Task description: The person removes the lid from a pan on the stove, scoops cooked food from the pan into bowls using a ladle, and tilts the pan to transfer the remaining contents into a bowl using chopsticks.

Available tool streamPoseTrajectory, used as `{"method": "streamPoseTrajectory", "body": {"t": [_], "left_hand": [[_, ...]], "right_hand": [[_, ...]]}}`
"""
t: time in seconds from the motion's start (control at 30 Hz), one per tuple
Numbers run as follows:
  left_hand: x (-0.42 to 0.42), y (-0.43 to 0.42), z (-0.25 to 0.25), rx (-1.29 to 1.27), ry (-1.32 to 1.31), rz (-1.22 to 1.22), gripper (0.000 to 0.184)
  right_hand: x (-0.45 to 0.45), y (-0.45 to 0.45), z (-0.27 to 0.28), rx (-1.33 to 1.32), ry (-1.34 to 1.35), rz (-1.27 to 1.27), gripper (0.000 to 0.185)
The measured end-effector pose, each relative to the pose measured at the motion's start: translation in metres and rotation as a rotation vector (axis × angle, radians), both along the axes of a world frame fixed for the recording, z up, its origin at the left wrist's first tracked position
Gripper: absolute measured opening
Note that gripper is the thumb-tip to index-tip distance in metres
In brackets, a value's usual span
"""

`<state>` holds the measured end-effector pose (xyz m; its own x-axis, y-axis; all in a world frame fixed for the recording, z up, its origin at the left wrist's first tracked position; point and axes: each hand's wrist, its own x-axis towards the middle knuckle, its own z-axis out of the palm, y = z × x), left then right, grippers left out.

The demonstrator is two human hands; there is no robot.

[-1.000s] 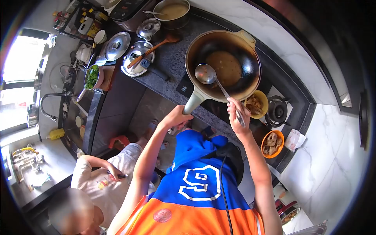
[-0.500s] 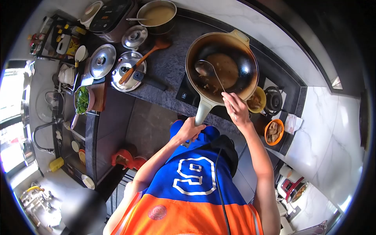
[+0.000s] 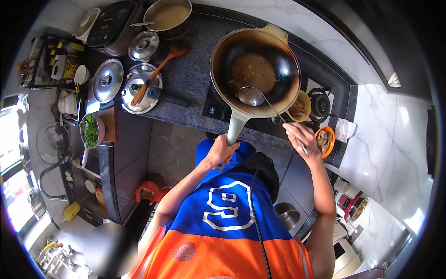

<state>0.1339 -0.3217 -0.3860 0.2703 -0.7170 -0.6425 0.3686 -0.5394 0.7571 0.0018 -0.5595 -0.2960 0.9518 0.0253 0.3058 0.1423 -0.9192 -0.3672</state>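
My left hand [image 3: 222, 151] is wrapped round the pale handle [image 3: 236, 127] of a large wok. The wok [image 3: 216, 65] stands on the stove, tilted a little, with brown liquid [image 3: 254, 73] pooled in its dark inside. My right hand [image 3: 303, 139] grips the shaft of a metal ladle, whose round bowl [image 3: 251, 96] is in the wok near the side closest to me. Just right of the wok is a yellow bowl [image 3: 304, 100] of food. An orange bowl [image 3: 331, 129] with chunks of food lies beyond my right hand, partly hidden by it.
To the left on the dark counter are a wooden spatula [image 3: 153, 77] across a pressure cooker lid [image 3: 137, 108], two metal lids, a pot [image 3: 187, 8] of cloudy liquid and a rice cooker [image 3: 114, 23]. Greens fill a small pan [image 3: 84, 139]. A burner [image 3: 320, 104] is at the right.
The ladle's bowl has moved from the wok's left side toward its near side, and my right hand has shifted right. The view has turned; the other person seen earlier at the left is mostly out of view.
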Motion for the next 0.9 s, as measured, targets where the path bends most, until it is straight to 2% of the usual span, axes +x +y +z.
{"method": "streamPoseTrajectory", "body": {"t": [0.07,0.2,0.3,0.47,0.57,0.67,0.7,0.9], "left_hand": [[-0.001,0.000,-0.001,-0.006,-0.002,0.022,0.019],[-0.002,0.000,0.001,0.019,-0.029,0.012,0.018],[-0.003,0.000,0.000,0.004,-0.035,0.036,0.017],[-0.005,-0.004,0.009,0.017,-0.063,0.005,0.017],[-0.009,-0.006,0.009,0.003,-0.038,0.015,0.018],[-0.011,-0.008,0.013,-0.009,-0.030,0.027,0.019],[-0.012,-0.007,0.015,-0.006,-0.015,0.044,0.019],[-0.014,-0.008,0.018,0.010,-0.017,0.062,0.021]], "right_hand": [[0.003,-0.002,-0.004,-0.047,-0.010,0.054,0.025],[0.001,-0.018,-0.039,-0.045,0.027,-0.051,0.027],[0.005,-0.026,-0.051,-0.049,-0.050,-0.044,0.028],[0.015,-0.006,-0.031,-0.056,-0.089,0.046,0.026],[0.022,0.006,-0.038,-0.117,-0.082,0.086,0.023],[0.027,0.005,-0.048,-0.049,-0.040,-0.029,0.022],[0.032,0.001,-0.052,-0.102,-0.080,-0.046,0.023],[0.041,0.006,-0.039,0.072,-0.124,-0.076,0.023]]}}
